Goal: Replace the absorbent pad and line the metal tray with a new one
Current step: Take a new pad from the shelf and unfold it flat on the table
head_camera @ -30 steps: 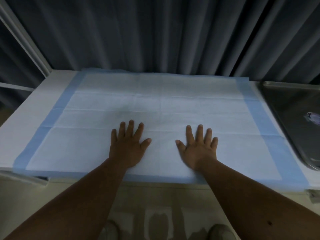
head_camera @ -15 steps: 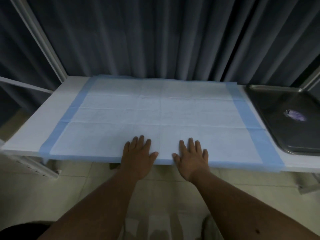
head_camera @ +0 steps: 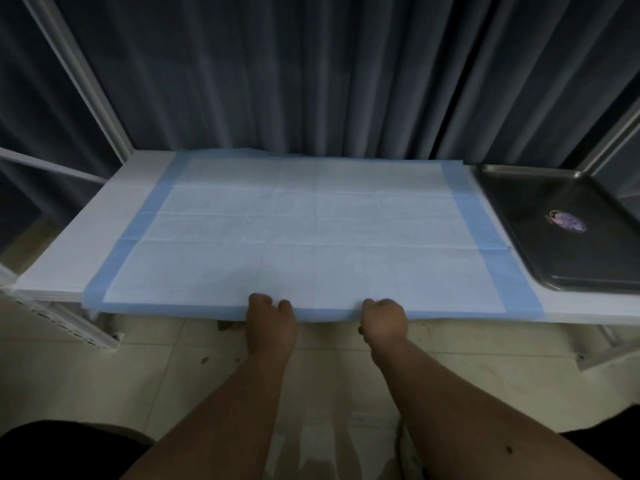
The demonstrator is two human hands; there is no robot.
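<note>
Left hand [head_camera: 270, 322] and right hand [head_camera: 383, 318] both at the near edge of the absorbent pad [head_camera: 311, 230], fingers curled over the blue border, each gripping that front hem; whatever the fingers do underneath is hidden by the pad. Hands sit side by side near the middle of the edge, apart from each other, forearms coming in from the bottom of the view. Pad is white with blue strips down left and right sides and along the front, fold creases showing, spread flat across the white table [head_camera: 69, 244]; its front edge overhangs the table lip slightly where the hands hold it. Metal tray [head_camera: 512, 202] lies on the same table just beside the pad's right blue strip, bare dark surface, no liner in it, with a small purple-white sticker [head_camera: 567, 220] on its floor. Dark pleated curtain [head_camera: 277, 74] behind the table, white frame bars [head_camera: 79, 77] at left, tiled floor [head_camera: 104, 382] below.
</note>
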